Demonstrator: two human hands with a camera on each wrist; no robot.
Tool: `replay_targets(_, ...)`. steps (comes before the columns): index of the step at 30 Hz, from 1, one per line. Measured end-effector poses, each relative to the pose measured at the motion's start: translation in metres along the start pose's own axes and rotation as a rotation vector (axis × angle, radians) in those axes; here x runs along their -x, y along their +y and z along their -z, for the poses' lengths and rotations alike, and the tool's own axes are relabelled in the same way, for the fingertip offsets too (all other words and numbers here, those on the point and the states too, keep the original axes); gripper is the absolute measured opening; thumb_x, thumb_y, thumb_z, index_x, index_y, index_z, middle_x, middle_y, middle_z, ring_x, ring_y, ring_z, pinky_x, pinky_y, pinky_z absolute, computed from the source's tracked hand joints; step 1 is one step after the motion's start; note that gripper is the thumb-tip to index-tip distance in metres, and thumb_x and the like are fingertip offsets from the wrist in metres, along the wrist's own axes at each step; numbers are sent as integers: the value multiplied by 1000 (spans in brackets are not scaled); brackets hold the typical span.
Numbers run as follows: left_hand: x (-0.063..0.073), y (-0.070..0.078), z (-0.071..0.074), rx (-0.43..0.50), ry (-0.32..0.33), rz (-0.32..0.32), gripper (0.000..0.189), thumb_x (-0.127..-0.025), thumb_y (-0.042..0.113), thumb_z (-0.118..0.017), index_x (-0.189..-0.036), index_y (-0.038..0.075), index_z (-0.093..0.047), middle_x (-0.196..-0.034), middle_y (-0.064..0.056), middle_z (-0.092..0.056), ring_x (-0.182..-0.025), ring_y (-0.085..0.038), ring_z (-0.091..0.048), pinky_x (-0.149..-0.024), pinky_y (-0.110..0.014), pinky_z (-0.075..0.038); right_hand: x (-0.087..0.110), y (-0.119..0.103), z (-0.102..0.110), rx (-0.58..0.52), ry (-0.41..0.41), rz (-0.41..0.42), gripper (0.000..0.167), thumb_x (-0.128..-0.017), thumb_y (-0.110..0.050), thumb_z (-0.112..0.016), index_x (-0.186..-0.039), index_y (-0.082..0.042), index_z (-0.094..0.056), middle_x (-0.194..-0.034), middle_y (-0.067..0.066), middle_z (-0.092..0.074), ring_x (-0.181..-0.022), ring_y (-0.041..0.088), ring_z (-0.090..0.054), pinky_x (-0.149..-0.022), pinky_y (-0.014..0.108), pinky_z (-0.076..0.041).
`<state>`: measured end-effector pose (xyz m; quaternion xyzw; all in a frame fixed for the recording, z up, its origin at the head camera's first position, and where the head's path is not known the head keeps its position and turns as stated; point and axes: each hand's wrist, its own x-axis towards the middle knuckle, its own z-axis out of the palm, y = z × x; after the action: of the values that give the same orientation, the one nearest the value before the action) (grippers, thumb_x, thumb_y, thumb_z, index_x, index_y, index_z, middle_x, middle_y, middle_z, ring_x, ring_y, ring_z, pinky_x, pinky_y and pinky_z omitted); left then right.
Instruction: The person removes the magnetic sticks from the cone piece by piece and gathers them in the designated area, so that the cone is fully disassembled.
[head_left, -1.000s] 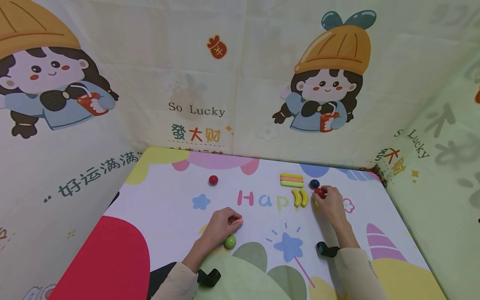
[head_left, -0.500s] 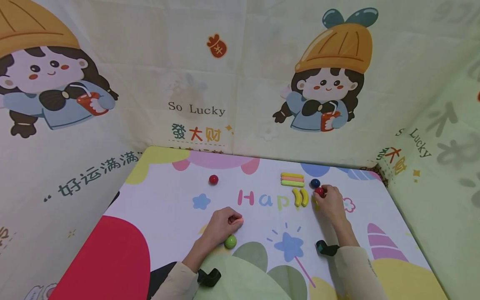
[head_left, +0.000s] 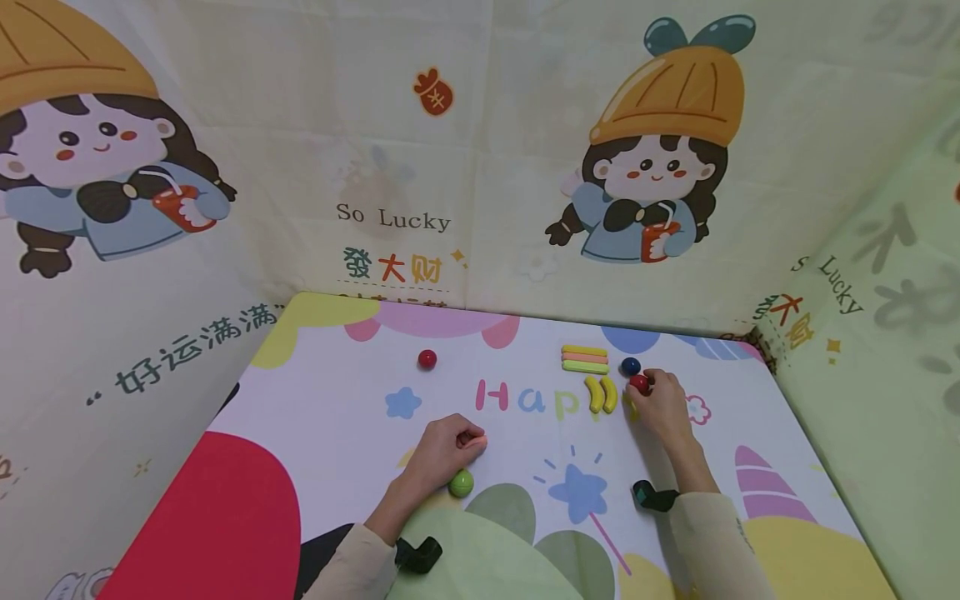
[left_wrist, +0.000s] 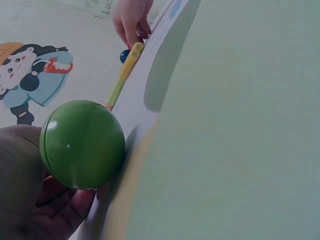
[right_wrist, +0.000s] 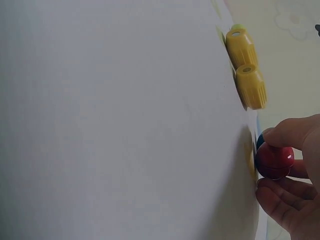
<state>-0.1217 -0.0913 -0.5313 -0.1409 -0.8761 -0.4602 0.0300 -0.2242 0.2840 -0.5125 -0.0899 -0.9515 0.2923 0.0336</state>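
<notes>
My right hand (head_left: 663, 406) pinches a red ball (right_wrist: 275, 161) between thumb and fingers, close to the tabletop. A dark blue ball (head_left: 630, 367) sits just behind it. Left of that hand lie two yellow toy bananas (head_left: 601, 395), whose ends also show in the right wrist view. My left hand (head_left: 444, 450) rests on the table with loosely curled fingers, and no held thing is visible in it. Beside its wrist is a green ball (left_wrist: 84, 145) with a seam, which hides part of the fingers in the left wrist view.
Three sticks, yellow, peach and light green (head_left: 585, 359), lie side by side behind the bananas. Another red ball (head_left: 427, 359) sits at the back left. The printed tabletop (head_left: 345, 467) meets cloth-covered walls (head_left: 495, 167) at the back and sides.
</notes>
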Motion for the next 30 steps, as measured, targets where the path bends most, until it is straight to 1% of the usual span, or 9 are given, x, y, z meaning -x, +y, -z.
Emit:
replay_targets(4, 0, 1, 0, 4, -1, 4, 16, -88, 18, -77, -102, 9, -76, -86, 3, -67, -74, -6, -54, -67, -19, -50, 2, 0, 3, 2, 5, 8, 57, -96, -24, -62, -139, 10, -44, -130, 29, -47, -113, 40, -48, -102, 53, -51)
replay_targets(7, 0, 2, 0, 1, -5, 5, 17, -89, 18, -77, -103, 9, -76, -87, 3, -67, -74, -6, -54, -67, -19, -50, 3, 0, 5, 5, 7, 8, 58, -96, -25, -64, -139, 10, -44, -129, 28, -47, -110, 39, -49, -98, 51, -52)
replay_targets(11, 1, 1, 0, -13, -10, -5, 19, -90, 20, -75, -105, 9, -75, -87, 3, -66, -76, -6, -54, -69, -19, -51, 5, -1, 9, 23, 1, 10, 61, -95, -27, -65, -139, 10, -45, -130, 29, -46, -107, 39, -51, -96, 50, -54)
replay_targets(15, 3, 1, 1, -32, -9, -12, 21, -91, 22, -74, -108, 9, -75, -88, 5, -65, -77, -4, -55, -71, -20, -52, 9, -5, 13, 44, 14, 31, 62, -95, -29, -65, -139, 9, -45, -135, 30, -44, -111, 41, -51, -98, 54, -52)
replay_targets(21, 10, 7, 8, -94, 26, -19, 26, -91, 30, -74, -106, 9, -76, -87, 5, -63, -75, -7, -54, -70, -21, -51, 17, -18, 16, 56, 73, 120, 56, -94, -25, -65, -137, 10, -50, -134, 30, -46, -114, 42, -52, -100, 55, -51)
replay_targets(25, 16, 10, 12, -141, 28, -8, 29, -92, 34, -73, -106, 9, -76, -89, 2, -64, -73, -6, -51, -66, -21, -49, 24, -28, 14, 41, 94, 174, 54, -94, -23, -65, -134, 10, -52, -133, 30, -48, -117, 43, -50, -102, 56, -50)
replay_targets(27, 20, 13, 14, -160, 22, 6, 31, -92, 33, -72, -109, 7, -75, -93, 0, -66, -72, -7, -51, -65, -21, -49, 27, -33, 13, 24, 105, 206, 53, -93, -22, -67, -133, 11, -53, -130, 30, -49, -114, 42, -52, -101, 56, -50)
replay_targets(30, 28, 17, 16, -209, 21, 41, 37, -91, 35, -71, -111, 4, -72, -94, -3, -65, -75, -9, -51, -66, -24, -49, 32, -40, 9, -2, 115, 253, 52, -93, -21, -68, -130, 12, -55, -124, 29, -52, -104, 39, -54, -95, 54, -52)
